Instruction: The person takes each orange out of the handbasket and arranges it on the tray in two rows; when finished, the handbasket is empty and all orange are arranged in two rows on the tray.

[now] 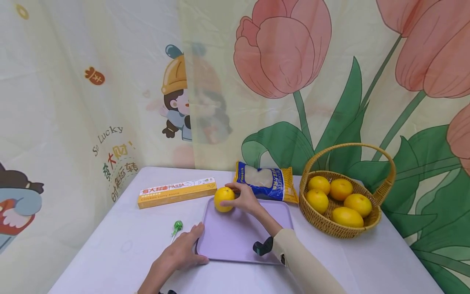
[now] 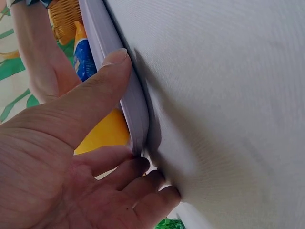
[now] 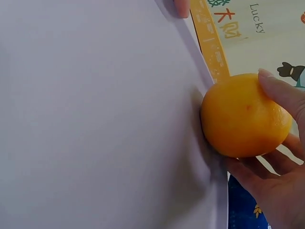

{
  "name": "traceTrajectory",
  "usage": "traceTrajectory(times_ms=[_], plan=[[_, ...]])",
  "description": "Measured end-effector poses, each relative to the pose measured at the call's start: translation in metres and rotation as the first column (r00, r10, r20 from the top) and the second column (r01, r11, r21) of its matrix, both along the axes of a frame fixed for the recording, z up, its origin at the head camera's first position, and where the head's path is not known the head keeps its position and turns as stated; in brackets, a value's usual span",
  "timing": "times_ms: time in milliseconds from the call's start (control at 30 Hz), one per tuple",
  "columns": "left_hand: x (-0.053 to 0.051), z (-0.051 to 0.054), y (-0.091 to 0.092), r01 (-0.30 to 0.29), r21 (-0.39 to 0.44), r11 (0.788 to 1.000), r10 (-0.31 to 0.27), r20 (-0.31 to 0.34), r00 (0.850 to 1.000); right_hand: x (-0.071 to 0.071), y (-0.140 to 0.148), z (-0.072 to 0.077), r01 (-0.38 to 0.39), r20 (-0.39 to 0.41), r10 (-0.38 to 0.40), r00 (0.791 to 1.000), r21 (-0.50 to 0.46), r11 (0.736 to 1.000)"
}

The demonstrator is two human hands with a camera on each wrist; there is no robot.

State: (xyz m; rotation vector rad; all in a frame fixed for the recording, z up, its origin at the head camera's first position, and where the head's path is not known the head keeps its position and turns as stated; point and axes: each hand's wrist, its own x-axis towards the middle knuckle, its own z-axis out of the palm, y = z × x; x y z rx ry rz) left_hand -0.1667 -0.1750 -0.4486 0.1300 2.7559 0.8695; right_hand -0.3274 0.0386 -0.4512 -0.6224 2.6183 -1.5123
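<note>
A round yellow-orange citrus fruit (image 1: 222,202), without evident long axis, lies left of the right hand (image 1: 245,199), clasped between thumb and fingers at the far-left corner of a flat lavender tray (image 1: 231,241); whether its underside touches the tray is hard to tell. The left hand (image 1: 183,248), thumb and fingers apart, touches the tray's near-left side, farther from the fruit. Counted: one held fruit; five like fruits (image 1: 340,189) in one tan wicker basket (image 1: 332,229); one tray; one long orange-and-white cardboard pasta box (image 1: 178,193); one blue-and-yellow plastic bag (image 1: 279,184); one green-wrapped lollipop (image 1: 178,226).
</note>
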Motion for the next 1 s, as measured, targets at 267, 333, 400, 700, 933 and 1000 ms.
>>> traceTrajectory(times_ms=[267, 333, 400, 700, 933, 1000], plan=[[-0.002, -0.003, 0.000, 0.018, -0.002, 1.000, -0.018, -0.025, 1.000, -0.002, 0.002, -0.002, -0.016, -0.012, 0.016, 1.000, 0.021, 1.000], [-0.004, -0.009, -0.002, 0.029, -0.006, 1.000, -0.030, -0.036, 0.999, -0.001, 0.004, -0.001, -0.015, -0.015, 0.016, 1.000, 0.014, 1.000], [-0.008, -0.017, -0.004, 0.037, -0.006, 0.999, -0.038, -0.043, 0.998, -0.001, 0.005, 0.001, -0.019, -0.023, 0.019, 1.000, -0.006, 1.000], [-0.007, -0.009, -0.003, 0.030, 0.003, 1.000, -0.030, -0.022, 0.999, 0.020, 0.036, 0.042, -0.074, -0.091, 0.061, 0.994, -0.142, 0.987], [-0.001, 0.003, 0.001, 0.020, -0.008, 1.000, -0.020, -0.009, 1.000, 0.058, 0.093, 0.102, -0.150, -0.310, 0.117, 0.944, -0.084, 0.985], [0.000, 0.004, 0.002, 0.010, -0.002, 1.000, -0.010, -0.012, 1.000, 0.069, 0.116, 0.119, -0.149, -0.344, 0.117, 0.931, -0.068, 0.986]])
